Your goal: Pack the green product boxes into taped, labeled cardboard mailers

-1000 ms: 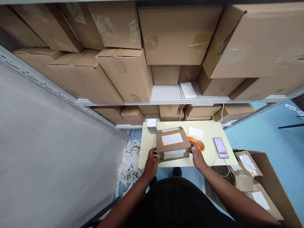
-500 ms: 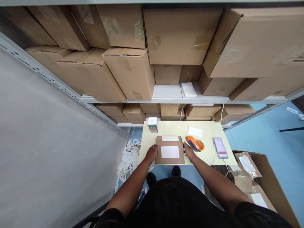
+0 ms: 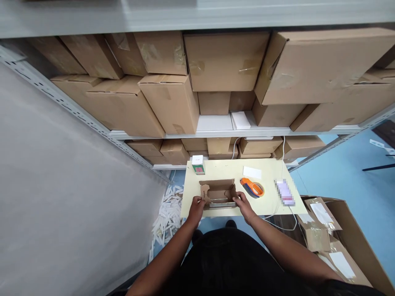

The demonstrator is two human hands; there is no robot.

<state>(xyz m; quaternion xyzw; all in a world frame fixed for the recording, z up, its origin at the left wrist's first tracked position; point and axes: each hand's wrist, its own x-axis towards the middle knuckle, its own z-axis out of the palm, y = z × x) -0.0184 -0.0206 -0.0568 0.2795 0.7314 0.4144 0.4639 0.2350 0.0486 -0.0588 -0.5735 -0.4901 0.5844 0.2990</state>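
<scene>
A small cardboard box (image 3: pixel 219 184) stands at the front of the pale yellow table (image 3: pixel 222 165), its top open and its brown inside showing. My left hand (image 3: pixel 196 207) grips the near left corner, fingers closed on the cardboard by a side flap. On the opposite side, my right hand (image 3: pixel 244 204) pinches the near right corner. Just right of the box lies an orange and blue tape dispenser (image 3: pixel 252 188). Behind it to the left is a small white and green box (image 3: pixel 198 164).
A white slip (image 3: pixel 252 172) and a phone (image 3: pixel 285 192) with a cable lie on the table. Shelves of cartons (image 3: pixel 226 61) rise behind. White scraps (image 3: pixel 168 211) cover the floor at left. At right, a large carton (image 3: pixel 354 230) holds labelled parcels.
The flat cardboard piece with white labels between my hands has given way to an open box interior. Both hands have shifted slightly toward me, and my view has tilted up a little.
</scene>
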